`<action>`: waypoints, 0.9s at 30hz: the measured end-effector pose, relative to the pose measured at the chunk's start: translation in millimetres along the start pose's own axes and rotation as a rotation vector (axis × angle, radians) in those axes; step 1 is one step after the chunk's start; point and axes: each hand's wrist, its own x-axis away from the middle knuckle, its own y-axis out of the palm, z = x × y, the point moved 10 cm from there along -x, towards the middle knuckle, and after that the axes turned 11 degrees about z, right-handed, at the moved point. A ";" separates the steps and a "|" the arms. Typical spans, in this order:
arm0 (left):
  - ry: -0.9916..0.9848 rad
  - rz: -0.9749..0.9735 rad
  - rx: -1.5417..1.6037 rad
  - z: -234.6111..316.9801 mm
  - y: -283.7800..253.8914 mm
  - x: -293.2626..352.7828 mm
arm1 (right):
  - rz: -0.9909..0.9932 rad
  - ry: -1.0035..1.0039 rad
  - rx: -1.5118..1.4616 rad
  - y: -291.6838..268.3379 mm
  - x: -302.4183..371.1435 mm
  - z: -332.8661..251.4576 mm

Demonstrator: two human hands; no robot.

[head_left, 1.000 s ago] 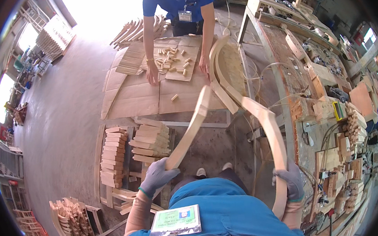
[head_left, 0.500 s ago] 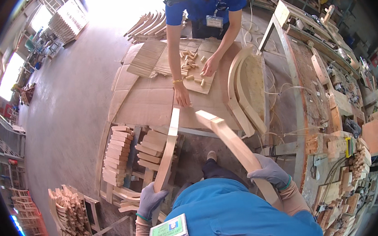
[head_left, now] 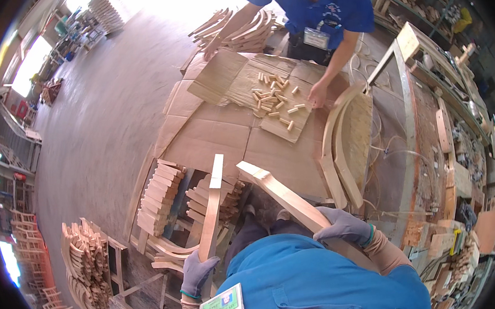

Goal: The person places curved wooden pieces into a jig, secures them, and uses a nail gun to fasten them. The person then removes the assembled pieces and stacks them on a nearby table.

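Note:
My gloved left hand (head_left: 198,273) is closed around the lower part of a pale curved wooden bar (head_left: 211,217), which points up and away from me. In my gloved right hand (head_left: 344,227) is a second curved wooden bar (head_left: 288,196), slanting from lower right to upper left. The far ends of both bars hang over the near edge of a cardboard-covered table (head_left: 223,134), apart from each other. Short wooden dowels (head_left: 269,100) lie loose on a cardboard sheet there. Two curved wooden pieces (head_left: 339,148) rest side by side at the table's right.
A co-worker (head_left: 329,11) in blue stands across the table, one hand near the dowels. Stacked wooden parts (head_left: 160,198) fill a rack at the near left, with another pile (head_left: 87,263) further left. A workbench (head_left: 424,142) runs along the right.
The co-worker's hands have moved apart, away from the table's near middle, one toward the far left corner. My view has shifted; both bars stay in my hands, their far ends slightly closer together.

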 end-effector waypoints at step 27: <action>0.107 -0.098 -0.095 33.6 -7.1 -129.1 | 0.221 0.005 -0.057 -5.3 -33.6 -36.3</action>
